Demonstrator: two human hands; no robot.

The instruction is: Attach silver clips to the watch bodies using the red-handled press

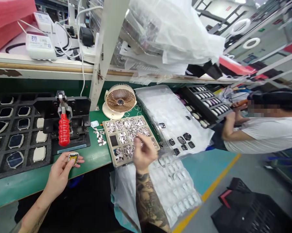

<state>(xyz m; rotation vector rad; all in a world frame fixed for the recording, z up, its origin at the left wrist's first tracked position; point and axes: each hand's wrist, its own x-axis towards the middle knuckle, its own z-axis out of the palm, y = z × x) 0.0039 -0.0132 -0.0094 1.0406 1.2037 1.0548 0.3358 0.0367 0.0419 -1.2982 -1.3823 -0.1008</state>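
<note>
My left hand [59, 173] holds a smartwatch case [73, 158] between thumb and fingers, with a yellow part visible inside its silver frame. Over the compartment tray [114, 157] hovers my right hand [145, 153], thumb and fingertips drawn together in a pinch; whatever they hold is too small to make out. Many small white and dark flat pieces [123, 137] fill the tray's compartments. A few more loose pieces [101, 139] lie on the green bench left of the tray. Behind my left hand stands a toggle-clamp press [64, 129] with a red handle.
A black foam tray [27, 155] of watch cases lies at left. A small fan [120, 100] stands behind the parts tray. Plastic-covered trays [175, 191] lie to the right, with black frames [181, 139] on the farther one. Another person [264, 132] works at far right.
</note>
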